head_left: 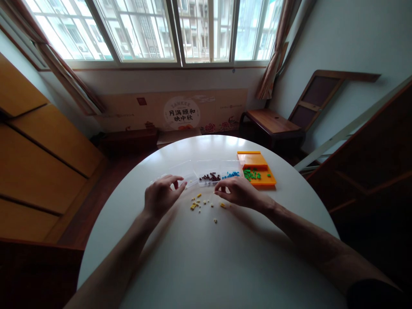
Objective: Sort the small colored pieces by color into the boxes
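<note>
My left hand (162,194) is over the left end of a clear plastic compartment box (206,183). Its thumb and forefinger are curled with their tips a little apart, and nothing shows between them. My right hand (240,192) is at the box's front edge, thumb and forefinger pinched on what looks like a tiny pale brick (214,192). Loose yellow bricks (193,207) and smaller cream pieces (215,221) are scattered on the table between and below the hands. Dark brown pieces (210,177) fill one compartment; blue pieces (231,174) lie in another, partly behind my right hand.
An orange tray (270,182) with green bricks (252,174) stands right of the box on the round white table (206,266). Beyond the table are a wooden chair (273,120) at right, a window and a printed cardboard panel (144,109). Wooden cabinets (38,171) stand at left.
</note>
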The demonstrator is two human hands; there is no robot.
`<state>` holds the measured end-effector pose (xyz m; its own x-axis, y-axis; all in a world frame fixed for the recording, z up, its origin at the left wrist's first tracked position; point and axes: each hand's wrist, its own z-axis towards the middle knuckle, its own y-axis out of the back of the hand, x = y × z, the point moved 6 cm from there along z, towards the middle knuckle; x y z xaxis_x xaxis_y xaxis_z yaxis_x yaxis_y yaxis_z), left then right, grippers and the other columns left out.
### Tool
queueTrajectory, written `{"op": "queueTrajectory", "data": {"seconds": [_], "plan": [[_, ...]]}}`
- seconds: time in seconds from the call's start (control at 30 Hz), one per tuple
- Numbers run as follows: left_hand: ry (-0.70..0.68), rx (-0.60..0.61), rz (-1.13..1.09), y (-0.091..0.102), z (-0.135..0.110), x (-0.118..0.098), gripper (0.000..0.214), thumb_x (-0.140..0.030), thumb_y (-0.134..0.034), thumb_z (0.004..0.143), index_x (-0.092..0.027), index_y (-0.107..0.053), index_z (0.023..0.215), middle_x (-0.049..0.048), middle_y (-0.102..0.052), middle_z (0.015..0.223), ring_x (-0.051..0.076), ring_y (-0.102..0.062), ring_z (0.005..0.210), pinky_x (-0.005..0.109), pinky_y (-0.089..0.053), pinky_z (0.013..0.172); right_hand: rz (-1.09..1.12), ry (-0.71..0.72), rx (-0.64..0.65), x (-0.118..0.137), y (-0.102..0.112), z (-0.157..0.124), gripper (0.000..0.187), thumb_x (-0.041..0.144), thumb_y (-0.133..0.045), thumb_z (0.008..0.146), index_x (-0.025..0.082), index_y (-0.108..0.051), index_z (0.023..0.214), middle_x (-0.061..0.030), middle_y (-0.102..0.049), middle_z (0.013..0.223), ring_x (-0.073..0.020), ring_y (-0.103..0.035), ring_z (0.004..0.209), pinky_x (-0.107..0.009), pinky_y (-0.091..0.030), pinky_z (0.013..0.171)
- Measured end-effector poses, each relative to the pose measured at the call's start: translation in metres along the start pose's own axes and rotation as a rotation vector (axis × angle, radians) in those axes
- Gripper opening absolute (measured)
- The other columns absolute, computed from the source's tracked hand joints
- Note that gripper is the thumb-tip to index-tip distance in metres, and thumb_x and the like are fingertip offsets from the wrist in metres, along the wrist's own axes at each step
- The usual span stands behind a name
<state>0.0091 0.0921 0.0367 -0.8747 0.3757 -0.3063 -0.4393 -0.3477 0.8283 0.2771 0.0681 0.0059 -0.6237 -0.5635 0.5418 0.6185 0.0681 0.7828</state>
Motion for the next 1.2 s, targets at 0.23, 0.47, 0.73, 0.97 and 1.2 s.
{"op": "queueTrajectory", "data": {"seconds": [0.23,0.47,0.73,0.97,1.2], "plan": [[-0.316,0.126,-0.255,-0.015,-0.015,-0.038,0.027,-0.050,-0.072,0.103,-0.026,-0.085,0.107,-0.0007,-0.075,0.082,0.011,-0.061,0.058,0.025,-0.047,0.061,0.151,0.127,-0.088,0.008,-0.005,0.000,0.009,0.028,-0.074,0.103,0.022,-0.080,0.107,0.0006,-0.079,0.086,-0.0100,-0.064,0.066,-0.022,-0.046,0.068],[-0.419,0.123,-0.332,-0.027,-0.027,-0.053,0.023,-0.044,-0.071,0.106,-0.026,-0.085,0.108,0.0016,-0.081,0.091,0.009,-0.063,0.057,0.023,-0.047,0.058,0.142,0.156,-0.088,0.009,-0.012,-0.005,0.011,0.030,-0.072,0.105,0.023,-0.080,0.109,-0.0008,-0.082,0.091,-0.0113,-0.071,0.073,-0.022,-0.048,0.068],[-0.456,0.127,-0.338,-0.024,-0.027,-0.058,0.022,-0.038,-0.068,0.108,-0.026,-0.086,0.103,0.0011,-0.082,0.092,0.009,-0.063,0.057,0.022,-0.046,0.058,0.124,0.154,-0.110,0.013,-0.010,-0.005,0.010,0.027,-0.074,0.104,0.024,-0.082,0.109,-0.0004,-0.081,0.090,-0.0115,-0.071,0.072,-0.022,-0.047,0.069],[-0.254,0.038,-0.182,-0.008,-0.012,-0.035,0.022,-0.040,-0.069,0.103,-0.027,-0.086,0.098,-0.0009,-0.081,0.089,0.010,-0.063,0.058,0.024,-0.045,0.059,0.083,0.105,-0.032,0.016,-0.010,-0.006,0.010,0.029,-0.079,0.097,0.024,-0.080,0.105,0.0027,-0.077,0.081,-0.0108,-0.065,0.065,-0.023,-0.042,0.066],[-0.030,-0.028,0.014,0.006,0.004,0.002,0.018,-0.041,-0.071,0.100,-0.030,-0.085,0.096,-0.0029,-0.080,0.088,0.014,-0.067,0.065,0.027,-0.044,0.062,-0.022,0.101,0.090,0.020,-0.013,-0.007,0.016,0.034,-0.084,0.093,0.027,-0.082,0.107,0.0048,-0.075,0.075,-0.0121,-0.066,0.066,-0.024,-0.039,0.067]]}}
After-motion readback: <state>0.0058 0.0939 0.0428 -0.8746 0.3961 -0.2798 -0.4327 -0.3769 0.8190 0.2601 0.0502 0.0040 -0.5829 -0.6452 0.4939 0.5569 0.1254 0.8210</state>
